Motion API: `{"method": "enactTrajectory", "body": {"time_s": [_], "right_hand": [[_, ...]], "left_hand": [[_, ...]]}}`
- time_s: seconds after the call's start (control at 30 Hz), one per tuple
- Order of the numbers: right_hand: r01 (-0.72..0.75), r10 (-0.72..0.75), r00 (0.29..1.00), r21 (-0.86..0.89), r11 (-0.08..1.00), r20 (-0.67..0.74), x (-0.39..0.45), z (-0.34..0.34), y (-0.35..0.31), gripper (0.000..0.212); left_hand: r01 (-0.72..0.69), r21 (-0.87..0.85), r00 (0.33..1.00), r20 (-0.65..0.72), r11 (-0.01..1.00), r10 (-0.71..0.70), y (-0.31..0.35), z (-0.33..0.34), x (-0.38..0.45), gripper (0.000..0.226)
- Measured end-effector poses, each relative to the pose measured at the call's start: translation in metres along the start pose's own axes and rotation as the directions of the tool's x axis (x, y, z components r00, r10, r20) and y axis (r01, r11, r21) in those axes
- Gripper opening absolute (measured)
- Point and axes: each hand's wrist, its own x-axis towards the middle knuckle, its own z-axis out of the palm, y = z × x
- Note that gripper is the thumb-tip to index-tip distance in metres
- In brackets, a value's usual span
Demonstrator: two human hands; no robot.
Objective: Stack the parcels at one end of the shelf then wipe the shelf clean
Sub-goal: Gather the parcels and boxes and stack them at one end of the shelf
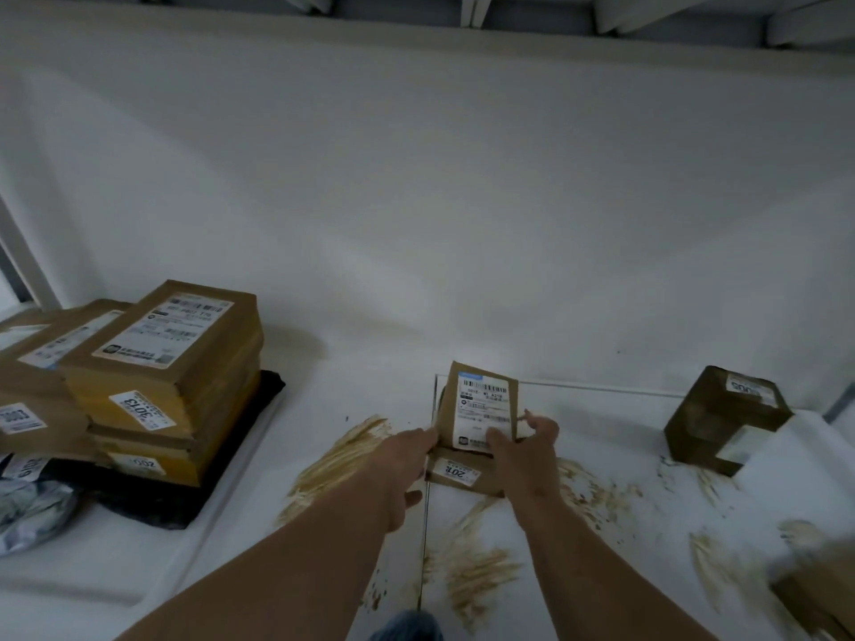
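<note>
Plain white back wall (416,178), dim light, shelf underside (462,11) overhead

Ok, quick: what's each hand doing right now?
Left hand: fingers on the left edge of the small flat brown cardboard parcel; grip cannot be told.
Right hand: gripping that parcel's right side, tilting it up.

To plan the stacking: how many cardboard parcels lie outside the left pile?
3: held parcel mid-shelf; cube parcel at right; blurred parcel bottom right. Another may hide under the held one.
</note>
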Motion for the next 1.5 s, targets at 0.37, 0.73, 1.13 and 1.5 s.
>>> {"method": "enactTrajectory", "body": {"time_s": [0.37,0.73,1.13,1.5], "right_hand": [[0.073,-0.093,0.995,0.435,0.897,0.023,-0.048,-0.014,-0.012,0.011],[-0.283,-0.098,0.916,0.802,0.526,0.388,-0.078,-0.006,-0.019,0.035],[-0.507,-0.045,0.824,0.77,0.389,0.565,-0.1,0.035,-0.032,0.051],[-0.305,-0.15,0.886,0.796,0.523,0.438,-0.126,0.073,-0.053,0.036]], "left_hand": [[-0.056,-0.16,0.998,-0.005,0.986,0.056,-0.021,-0.002,-0.031,0.012],[-0.325,-0.257,0.932,0.076,0.91,0.354,-0.004,-0.03,-0.062,0.025],[-0.411,-0.273,0.899,0.035,0.87,0.436,0.006,-0.079,-0.063,0.024],[-0.21,-0.163,0.966,0.121,0.964,0.23,0.001,-0.138,-0.05,0.062]]}}
